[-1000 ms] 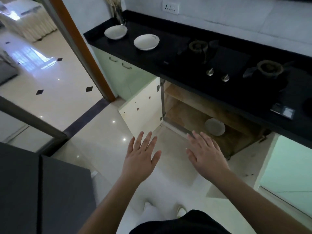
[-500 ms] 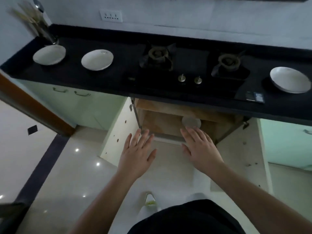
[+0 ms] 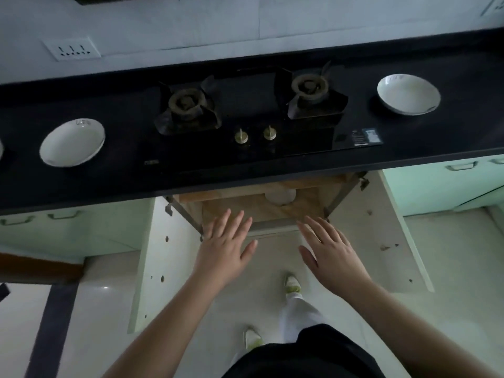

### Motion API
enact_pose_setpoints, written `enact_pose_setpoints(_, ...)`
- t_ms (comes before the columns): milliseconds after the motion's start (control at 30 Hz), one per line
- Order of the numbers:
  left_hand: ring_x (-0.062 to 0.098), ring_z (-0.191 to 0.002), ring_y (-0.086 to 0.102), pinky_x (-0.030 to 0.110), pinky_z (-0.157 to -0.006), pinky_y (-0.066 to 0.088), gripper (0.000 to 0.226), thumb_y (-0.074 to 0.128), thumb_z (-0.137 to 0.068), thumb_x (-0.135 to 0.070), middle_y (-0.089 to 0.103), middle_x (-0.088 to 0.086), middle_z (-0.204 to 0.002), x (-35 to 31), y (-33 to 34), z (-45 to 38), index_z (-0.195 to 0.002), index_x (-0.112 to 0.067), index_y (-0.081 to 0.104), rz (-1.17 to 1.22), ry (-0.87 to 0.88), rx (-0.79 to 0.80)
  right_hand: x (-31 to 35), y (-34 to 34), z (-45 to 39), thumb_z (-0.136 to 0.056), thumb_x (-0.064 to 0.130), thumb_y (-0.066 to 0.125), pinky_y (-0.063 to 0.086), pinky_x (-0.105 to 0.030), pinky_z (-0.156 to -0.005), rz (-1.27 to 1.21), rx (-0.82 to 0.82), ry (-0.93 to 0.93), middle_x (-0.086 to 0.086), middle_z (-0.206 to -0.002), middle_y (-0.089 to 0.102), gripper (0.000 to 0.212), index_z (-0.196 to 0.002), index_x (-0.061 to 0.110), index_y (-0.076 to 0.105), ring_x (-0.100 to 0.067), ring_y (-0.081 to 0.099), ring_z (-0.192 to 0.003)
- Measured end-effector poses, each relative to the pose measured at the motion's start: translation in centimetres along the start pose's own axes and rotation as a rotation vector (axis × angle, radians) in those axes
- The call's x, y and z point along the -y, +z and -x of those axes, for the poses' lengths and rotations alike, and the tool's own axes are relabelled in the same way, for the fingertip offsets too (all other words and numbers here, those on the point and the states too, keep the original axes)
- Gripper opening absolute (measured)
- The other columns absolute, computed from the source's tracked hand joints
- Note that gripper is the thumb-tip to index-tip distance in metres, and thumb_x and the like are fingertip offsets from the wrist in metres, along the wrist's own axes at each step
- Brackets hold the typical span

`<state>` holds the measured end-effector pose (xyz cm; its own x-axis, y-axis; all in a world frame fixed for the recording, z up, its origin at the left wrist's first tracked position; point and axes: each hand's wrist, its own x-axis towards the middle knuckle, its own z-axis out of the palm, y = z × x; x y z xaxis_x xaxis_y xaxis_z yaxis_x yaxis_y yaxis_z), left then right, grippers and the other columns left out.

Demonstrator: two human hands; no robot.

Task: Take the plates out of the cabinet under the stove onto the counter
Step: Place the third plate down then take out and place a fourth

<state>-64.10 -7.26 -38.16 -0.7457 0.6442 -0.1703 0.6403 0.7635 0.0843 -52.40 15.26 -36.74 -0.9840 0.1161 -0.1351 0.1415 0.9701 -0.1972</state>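
Note:
A white plate (image 3: 280,197) lies on the wooden shelf of the open cabinet (image 3: 245,208) under the stove (image 3: 251,113), partly hidden by the counter edge. Two white plates stand on the black counter (image 3: 109,181): one (image 3: 72,142) left of the stove, one (image 3: 408,94) right of it. My left hand (image 3: 227,246) and my right hand (image 3: 330,251) hover flat with straight fingers in front of the cabinet opening, holding nothing.
Both cabinet doors hang open, the left door (image 3: 161,257) and the right door (image 3: 392,241), flanking my hands. Pale green cabinets (image 3: 441,186) sit on either side. My feet (image 3: 292,285) stand on the glossy tiled floor. A wall socket (image 3: 71,49) is above the counter.
The view has swung right and closer, now squarely facing the stove. Both hands stay flat and empty, nearer the cabinet opening. The right plate on the counter has come into view.

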Motion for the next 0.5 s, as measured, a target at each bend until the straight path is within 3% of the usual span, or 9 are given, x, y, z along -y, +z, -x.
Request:
enact_pose_setpoints(233, 0.029, -0.143, 0.035, 0.051, -0.112, 0.034, 0.063, 0.023, -0.1, -0.054, 0.045, 0.005, -0.151, -0.6, 1.3, -7.1, -0.146, -0.018, 0.045, -0.026, 0.01, 0.049, -3.8, 1.6, -6.9, -0.099, 0.047, 0.026, 0.025, -0.042, -0.114, -0.047, 0.062, -0.012, -0.004, -0.152, 0.039, 0.057, -0.146, 0.018, 0.037, -0.026, 0.03, -0.142)
enact_pose_setpoints(500, 0.028, -0.144, 0.032, 0.051, -0.114, 0.032, 0.063, 0.022, -0.1, -0.054, 0.042, 0.005, -0.153, 0.4, 5.6, -13.9, -0.148, -0.018, 0.042, 0.014, 0.006, 0.057, -8.0, 5.9, -13.0, -0.099, 0.045, 0.026, 0.015, -0.037, -0.115, 0.008, 0.121, 0.008, -0.003, -0.153, 0.037, 0.056, -0.148, 0.019, 0.036, -0.025, 0.028, -0.143)
